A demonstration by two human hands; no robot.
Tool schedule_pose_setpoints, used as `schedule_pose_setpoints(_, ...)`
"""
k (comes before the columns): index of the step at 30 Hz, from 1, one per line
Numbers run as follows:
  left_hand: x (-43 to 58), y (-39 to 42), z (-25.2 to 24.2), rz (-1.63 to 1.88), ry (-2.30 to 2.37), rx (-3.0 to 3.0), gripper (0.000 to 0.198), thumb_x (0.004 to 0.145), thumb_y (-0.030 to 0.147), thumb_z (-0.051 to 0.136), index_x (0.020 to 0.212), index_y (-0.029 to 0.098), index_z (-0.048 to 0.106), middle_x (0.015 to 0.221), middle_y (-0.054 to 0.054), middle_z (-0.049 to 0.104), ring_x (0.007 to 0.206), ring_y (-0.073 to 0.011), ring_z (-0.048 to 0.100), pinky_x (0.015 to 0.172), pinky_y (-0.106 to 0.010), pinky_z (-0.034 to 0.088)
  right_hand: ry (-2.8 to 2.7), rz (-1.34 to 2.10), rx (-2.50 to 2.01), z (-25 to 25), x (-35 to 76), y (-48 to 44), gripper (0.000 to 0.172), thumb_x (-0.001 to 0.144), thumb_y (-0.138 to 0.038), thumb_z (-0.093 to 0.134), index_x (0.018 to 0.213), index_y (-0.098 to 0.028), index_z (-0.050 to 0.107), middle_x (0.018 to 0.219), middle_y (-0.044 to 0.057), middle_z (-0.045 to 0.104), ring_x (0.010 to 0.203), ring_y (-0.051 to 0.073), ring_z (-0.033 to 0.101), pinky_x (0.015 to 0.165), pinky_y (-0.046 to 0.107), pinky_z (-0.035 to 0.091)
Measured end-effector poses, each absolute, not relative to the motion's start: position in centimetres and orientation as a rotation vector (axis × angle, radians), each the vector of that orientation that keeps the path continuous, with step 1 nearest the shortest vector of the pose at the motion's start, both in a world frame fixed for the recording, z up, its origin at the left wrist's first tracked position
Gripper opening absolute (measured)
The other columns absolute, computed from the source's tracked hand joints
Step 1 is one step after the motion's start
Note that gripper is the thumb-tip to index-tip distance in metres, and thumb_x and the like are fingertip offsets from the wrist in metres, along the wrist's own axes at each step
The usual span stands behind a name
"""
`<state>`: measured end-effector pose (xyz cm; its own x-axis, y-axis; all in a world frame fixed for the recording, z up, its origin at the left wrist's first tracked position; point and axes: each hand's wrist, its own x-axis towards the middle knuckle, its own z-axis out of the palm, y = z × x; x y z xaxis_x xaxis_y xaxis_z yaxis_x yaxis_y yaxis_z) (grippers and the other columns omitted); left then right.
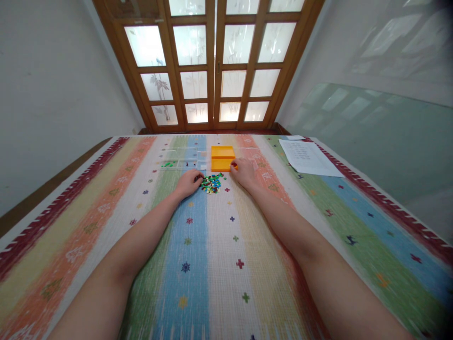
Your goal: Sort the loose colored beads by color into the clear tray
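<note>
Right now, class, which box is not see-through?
The orange box, by the right hand: it hides the tablecloth, while clear containers on its left let it show through.

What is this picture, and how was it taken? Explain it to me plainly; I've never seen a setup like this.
There is no machine here: a person works with two bare hands. The one picture comes from a camera worn on the head, looking forward and down, so the forearms reach away from you.

A striped cloth covers the table. The left hand is at the edge of a pile of small multicoloured pieces. The right hand is at the near right corner of an orange tray. Left of that is a clear box with some green pieces in it. Papers lie farther right.

Whether either hand holds a piece is too small to tell.
</note>
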<state>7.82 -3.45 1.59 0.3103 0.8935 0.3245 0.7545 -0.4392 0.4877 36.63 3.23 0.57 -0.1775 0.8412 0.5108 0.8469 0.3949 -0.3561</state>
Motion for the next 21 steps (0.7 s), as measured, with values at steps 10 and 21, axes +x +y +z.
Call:
schedule_pose_setpoints(10,7.8,-3.5,1.6,0.837,1.493,2.340,0.017,0.094,0.022,0.060,0.099,0.022,0.075,0.097,-0.006,0.071,0.094,-0.0229,0.064,0.089,-0.036,0.051,-2.074,-0.006,-1.322,1.0,36.4,2.8,0.016,0.097,-0.023,0.059,0.099,-0.022,0.075,0.104,0.012,0.074,0.103,0.030,0.061,0.094,0.043,0.044)
schedule_pose_setpoints(21,6.4,-2.4,0.6,0.889,1.665,2.276,0.020,0.095,0.025,0.056,0.097,0.022,0.076,0.095,-0.006,0.073,0.090,-0.0226,0.064,0.086,-0.036,0.050,-2.587,0.328,-0.713,3.7,31.9,-2.4,0.016,0.100,-0.032,0.063,0.106,-0.027,0.077,0.110,0.008,0.072,0.109,0.025,0.061,0.098,0.038,0.044)
